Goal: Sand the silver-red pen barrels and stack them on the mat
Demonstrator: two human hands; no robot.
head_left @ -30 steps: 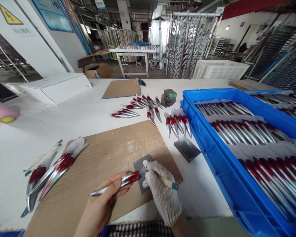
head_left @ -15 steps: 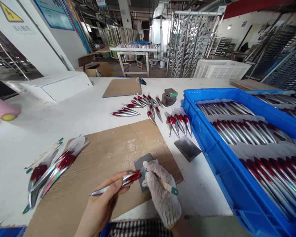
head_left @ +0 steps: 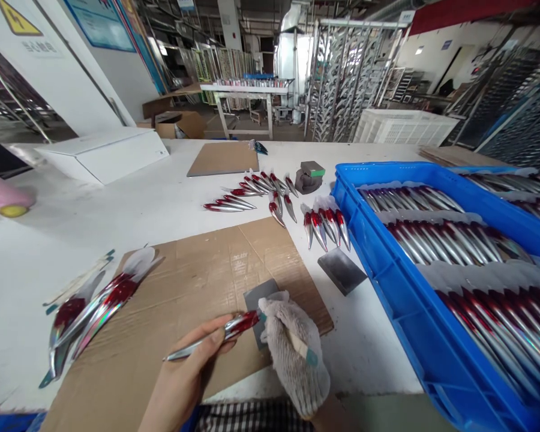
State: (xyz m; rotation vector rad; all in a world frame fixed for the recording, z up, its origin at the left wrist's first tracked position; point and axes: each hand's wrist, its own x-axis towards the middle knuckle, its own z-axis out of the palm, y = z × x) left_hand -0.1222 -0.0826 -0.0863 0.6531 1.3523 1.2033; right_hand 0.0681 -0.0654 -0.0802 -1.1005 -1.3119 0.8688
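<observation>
My bare left hand grips a silver fishing lure with a red head, pinched between thumb and fingers and pointing right. In a white knitted glove, my right hand is closed around a thin tool with a pale handle and teal ends. Its tip meets the lure's red head; exact contact is hidden by the glove. Beneath both hands lie a cardboard sheet and a grey flat pad, partly covered by the glove.
On the left lie larger red-and-silver lures and a thin stick. More lures rest ahead, near a dark plate and a grey block. A blue crate holding rows of lures stands right. A white box sits back left.
The tool's handle end has swung slightly down and left as my gloved right hand turns a little. My left hand and the lure stay nearly in place.
</observation>
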